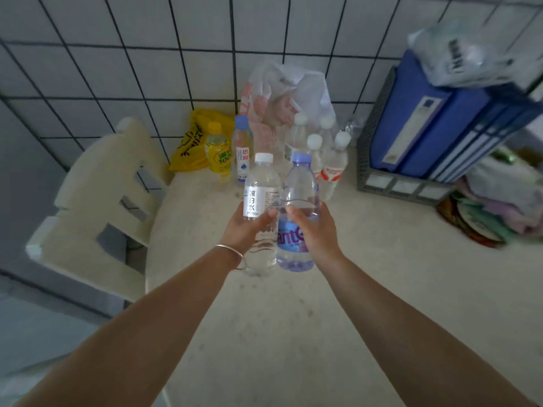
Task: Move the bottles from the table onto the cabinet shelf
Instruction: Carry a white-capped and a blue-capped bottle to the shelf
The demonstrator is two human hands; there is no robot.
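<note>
My left hand [245, 229] grips a clear water bottle [261, 186] with a white cap and white label. Beside it, my right hand [316, 233] grips a clear bottle [299, 183] with a purple cap and blue-purple label. Both bottles are upright, touching side by side above the cream table [293, 318]. Behind them on the table stand a yellow drink bottle [218, 149], a blue-capped water bottle [242, 148] and several white-capped bottles [333, 163]. No cabinet shelf is in view.
A white plastic bag [282, 95] and a yellow bag [191, 142] lie against the tiled wall. At the right, a grey file rack [382, 177] holds blue binders [435, 121]; folded cloths [493, 207] lie beside it. A cream chair [100, 195] stands at the table's left.
</note>
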